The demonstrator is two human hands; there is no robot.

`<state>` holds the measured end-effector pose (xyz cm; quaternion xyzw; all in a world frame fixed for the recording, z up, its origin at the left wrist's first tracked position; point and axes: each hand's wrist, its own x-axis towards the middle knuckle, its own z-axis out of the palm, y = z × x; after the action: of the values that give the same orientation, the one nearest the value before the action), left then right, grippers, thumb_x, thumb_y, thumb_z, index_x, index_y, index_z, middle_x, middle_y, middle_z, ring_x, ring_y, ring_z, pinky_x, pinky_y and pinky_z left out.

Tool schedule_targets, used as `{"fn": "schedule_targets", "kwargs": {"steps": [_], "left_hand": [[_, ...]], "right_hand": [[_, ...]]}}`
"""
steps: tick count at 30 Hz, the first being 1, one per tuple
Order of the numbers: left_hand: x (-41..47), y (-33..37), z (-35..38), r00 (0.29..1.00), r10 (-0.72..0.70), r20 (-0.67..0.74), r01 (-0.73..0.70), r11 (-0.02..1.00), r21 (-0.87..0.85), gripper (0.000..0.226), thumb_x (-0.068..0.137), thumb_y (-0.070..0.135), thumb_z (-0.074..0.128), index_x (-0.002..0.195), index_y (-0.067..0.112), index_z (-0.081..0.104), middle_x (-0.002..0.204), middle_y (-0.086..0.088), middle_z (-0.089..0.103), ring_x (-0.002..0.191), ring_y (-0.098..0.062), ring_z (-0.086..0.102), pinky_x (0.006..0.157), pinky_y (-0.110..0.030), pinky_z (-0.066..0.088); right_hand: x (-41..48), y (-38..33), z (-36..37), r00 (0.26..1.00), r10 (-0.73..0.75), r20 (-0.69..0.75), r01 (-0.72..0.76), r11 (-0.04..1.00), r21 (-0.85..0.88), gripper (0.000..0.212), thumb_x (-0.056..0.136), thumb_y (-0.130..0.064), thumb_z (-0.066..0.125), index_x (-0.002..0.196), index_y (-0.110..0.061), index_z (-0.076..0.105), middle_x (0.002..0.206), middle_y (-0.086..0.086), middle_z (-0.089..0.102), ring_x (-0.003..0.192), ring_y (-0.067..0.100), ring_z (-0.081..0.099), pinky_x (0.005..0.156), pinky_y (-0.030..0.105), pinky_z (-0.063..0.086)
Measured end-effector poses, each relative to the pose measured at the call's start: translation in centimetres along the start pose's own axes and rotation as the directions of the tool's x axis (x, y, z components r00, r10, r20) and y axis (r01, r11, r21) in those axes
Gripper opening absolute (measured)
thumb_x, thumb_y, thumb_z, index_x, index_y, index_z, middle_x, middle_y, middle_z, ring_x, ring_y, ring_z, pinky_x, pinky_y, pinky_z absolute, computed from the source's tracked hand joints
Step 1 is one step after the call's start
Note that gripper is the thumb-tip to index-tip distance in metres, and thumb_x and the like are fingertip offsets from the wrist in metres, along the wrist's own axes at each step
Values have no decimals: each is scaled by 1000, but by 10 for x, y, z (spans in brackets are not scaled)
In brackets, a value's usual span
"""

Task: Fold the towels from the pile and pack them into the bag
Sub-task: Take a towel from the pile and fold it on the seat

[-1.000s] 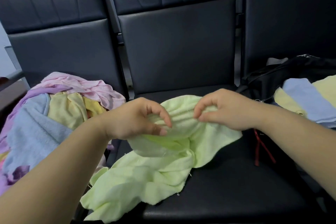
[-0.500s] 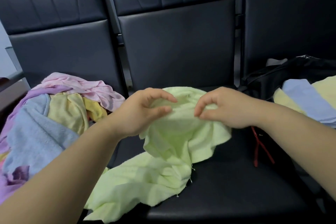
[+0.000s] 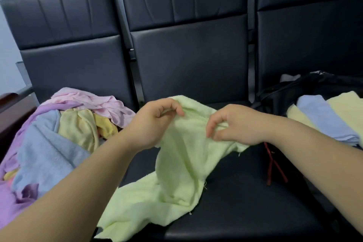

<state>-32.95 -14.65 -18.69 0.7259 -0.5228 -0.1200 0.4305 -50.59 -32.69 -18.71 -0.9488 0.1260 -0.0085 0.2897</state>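
Observation:
A light green towel (image 3: 176, 173) hangs crumpled over the middle seat, its lower part trailing toward the front edge. My left hand (image 3: 155, 122) pinches its upper edge at the left. My right hand (image 3: 235, 125) grips the same edge a little to the right, fingers curled into the cloth. A pile of towels (image 3: 59, 133) in pink, purple, blue and yellow lies on the left seat. On the right seat a black bag (image 3: 284, 96) stands open, with folded yellow and blue towels (image 3: 324, 120) on top of it.
Three dark padded seats (image 3: 245, 202) stand in a row with tall backrests. A red strap (image 3: 275, 167) hangs from the bag beside the middle seat. A brown armrest (image 3: 11, 108) sits at the far left.
Both hands have lifted the green towel's top edge up off the seat, so more of the cloth now hangs. The hands have drawn slightly apart along the edge.

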Motion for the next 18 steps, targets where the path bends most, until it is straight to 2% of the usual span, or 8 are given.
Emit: {"fn": "schedule_targets", "kwargs": {"steps": [2,5,8,10,11,13,15,18], "left_hand": [[3,23,-15,991,2,136,-4,1000,17,20,95,10,70,87,28,75,85,16,71,73,-5,62,70,-20,49],[10,63,-49,951,-44,307,-48,957,287,17,83,24,84,92,36,76,97,18,74,91,-3,68,88,-18,50],[15,102,-77,983,36,178,-98,931,353,13,89,23,79,89,35,74,93,19,73,87,-9,69,88,-27,53],[12,126,-91,996,74,39,-82,952,295,16,95,19,70,87,32,73,79,16,67,65,-16,57,67,-29,51],[9,136,-96,997,77,-18,-70,966,248,20,97,15,66,86,30,72,75,12,61,62,-18,50,61,-29,45],[3,151,-105,993,72,-94,-61,991,116,27,99,7,59,86,27,72,76,1,58,67,-21,46,61,-32,39],[-6,162,-108,988,93,-122,-90,996,30,29,97,5,58,86,28,72,83,-6,57,72,-24,46,66,-39,37],[-24,180,-110,985,144,-90,-139,989,56,23,96,10,65,84,28,73,86,3,66,75,-19,57,72,-33,44]], "right_hand": [[-5,-6,-23,996,8,-94,-8,1000,6,15,89,-31,75,89,-46,75,114,-26,66,105,26,70,100,48,54],[-17,-21,-65,970,-12,-244,32,996,78,15,91,-27,74,86,-41,76,104,-20,70,101,18,69,96,40,55],[-34,-52,-97,923,-58,-381,133,976,174,22,92,-17,72,83,-37,77,97,-21,72,95,-3,64,83,20,46],[-46,-73,-113,885,-105,-454,202,964,171,22,90,-15,74,81,-34,76,95,-20,72,92,-5,63,79,16,43],[-55,-84,-119,878,-134,-459,234,957,170,20,88,-16,77,80,-33,76,92,-19,72,91,-3,64,81,17,44],[-74,-103,-132,909,-185,-372,255,956,146,15,83,-20,83,81,-34,77,90,-20,72,92,3,66,89,24,48],[-89,-116,-142,951,-191,-245,192,981,-17,15,80,-28,85,86,-40,77,97,-19,72,97,13,66,93,33,51],[-101,-130,-150,971,-136,-196,79,958,-276,18,83,-37,81,90,-52,75,106,-9,73,100,29,69,93,49,56]]}}
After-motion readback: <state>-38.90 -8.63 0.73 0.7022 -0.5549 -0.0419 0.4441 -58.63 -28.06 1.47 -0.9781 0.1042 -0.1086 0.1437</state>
